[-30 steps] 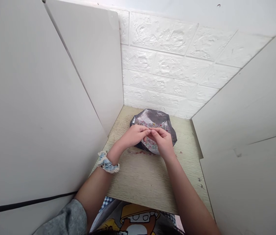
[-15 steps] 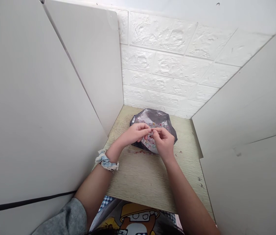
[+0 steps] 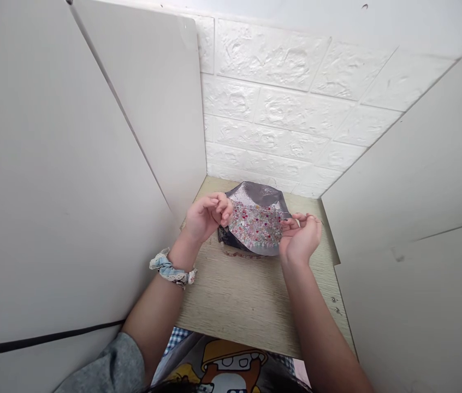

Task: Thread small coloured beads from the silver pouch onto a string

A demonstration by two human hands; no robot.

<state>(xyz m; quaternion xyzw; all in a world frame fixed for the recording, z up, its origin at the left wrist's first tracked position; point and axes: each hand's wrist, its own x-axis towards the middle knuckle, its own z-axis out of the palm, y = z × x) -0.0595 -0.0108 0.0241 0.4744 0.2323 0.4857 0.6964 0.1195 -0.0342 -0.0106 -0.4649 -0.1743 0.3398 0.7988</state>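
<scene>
Left hand (image 3: 208,216): fingers curled nearly closed, apparently on one end of a thin thread.
Thread (image 3: 259,209): ran almost straight between the hands, above the beads (image 3: 255,229) gathered in the shiny grey bag (image 3: 266,192) on the table (image 3: 235,295); step in hand, I judged, was stretching it out.
Right hand (image 3: 301,237): thumb and finger pinched together, seemingly on the other end; next move called, I thought, for firm pinches.
Hands versus half a second earlier: had met over the beads; now well apart, more beads showing.
</scene>
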